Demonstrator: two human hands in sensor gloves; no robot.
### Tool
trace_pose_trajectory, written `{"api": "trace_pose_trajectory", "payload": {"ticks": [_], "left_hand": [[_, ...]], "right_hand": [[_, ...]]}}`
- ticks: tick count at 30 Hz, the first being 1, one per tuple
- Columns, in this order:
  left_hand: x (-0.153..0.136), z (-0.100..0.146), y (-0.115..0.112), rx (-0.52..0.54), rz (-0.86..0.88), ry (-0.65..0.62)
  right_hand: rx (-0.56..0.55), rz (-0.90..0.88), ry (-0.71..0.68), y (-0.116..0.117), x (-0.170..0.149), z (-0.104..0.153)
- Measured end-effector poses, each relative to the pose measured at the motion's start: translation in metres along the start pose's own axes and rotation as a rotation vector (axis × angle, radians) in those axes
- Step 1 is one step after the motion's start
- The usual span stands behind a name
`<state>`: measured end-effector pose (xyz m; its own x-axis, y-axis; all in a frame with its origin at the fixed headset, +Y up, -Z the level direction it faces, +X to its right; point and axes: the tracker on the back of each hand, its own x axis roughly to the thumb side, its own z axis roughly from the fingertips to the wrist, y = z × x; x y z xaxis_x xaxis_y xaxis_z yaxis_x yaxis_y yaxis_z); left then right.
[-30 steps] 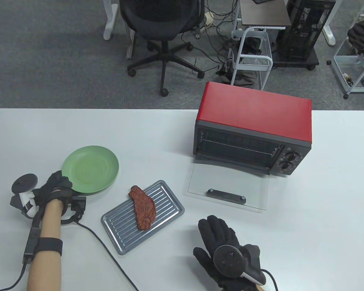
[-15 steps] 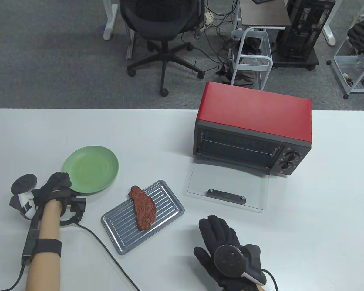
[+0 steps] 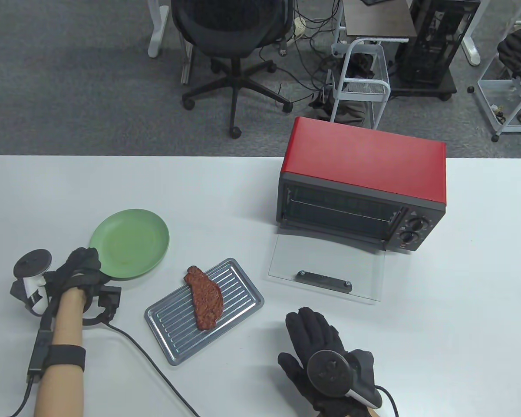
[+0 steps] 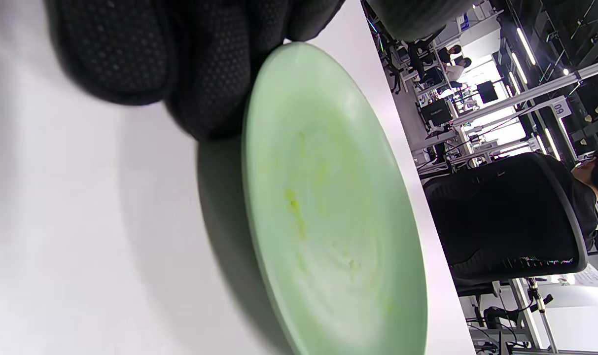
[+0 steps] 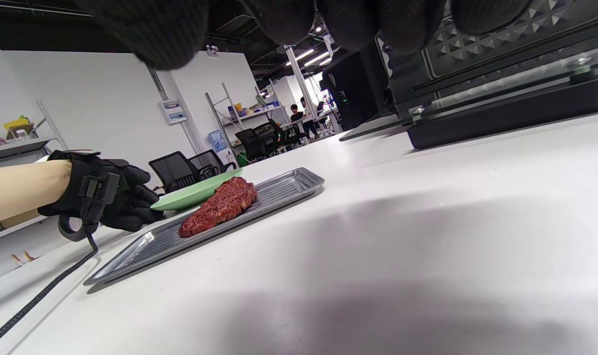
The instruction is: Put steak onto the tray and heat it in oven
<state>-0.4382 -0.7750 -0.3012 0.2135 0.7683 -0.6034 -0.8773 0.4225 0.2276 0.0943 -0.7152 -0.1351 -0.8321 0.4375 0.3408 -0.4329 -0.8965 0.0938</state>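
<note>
Left hand: grips plate rim.
Right hand: flat, holding nothing, near tray.
Steak: on tray.
Oven: door down.
Advice: lift tray level, by both ends.

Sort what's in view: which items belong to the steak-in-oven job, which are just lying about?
Job items:
- steak, already lying on the tray
- tray, on the table
- oven, its glass door folded down open

Lying about:
- green plate, empty, left hand touching its edge
- office chair and white cart behind the table
</note>
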Motion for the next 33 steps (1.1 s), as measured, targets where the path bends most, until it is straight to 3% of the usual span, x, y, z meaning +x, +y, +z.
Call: {"api": "trace_pose_trajectory", "payload": {"ticks": [11, 19, 24, 33], "left_hand": [[0.004, 0.017, 0.018, 0.043, -0.04, -0.023], [0.05, 0.069, 0.015, 0.147, -0.229, -0.3], [0.082, 0.124, -0.01, 0.188, -0.438, -0.572], [0.094, 0.217, -0.081, 0.137, -0.619, -0.984]], "right_hand": [[-0.014, -0.004, 0.008, -0.003, -0.004, -0.001], [-0.023, -0.005, 0.016, -0.003, -0.004, 0.0], [-0.031, -0.006, 0.018, -0.005, -0.006, -0.001], [-0.048, -0.003, 0.025, -0.007, -0.008, -0.002]]}}
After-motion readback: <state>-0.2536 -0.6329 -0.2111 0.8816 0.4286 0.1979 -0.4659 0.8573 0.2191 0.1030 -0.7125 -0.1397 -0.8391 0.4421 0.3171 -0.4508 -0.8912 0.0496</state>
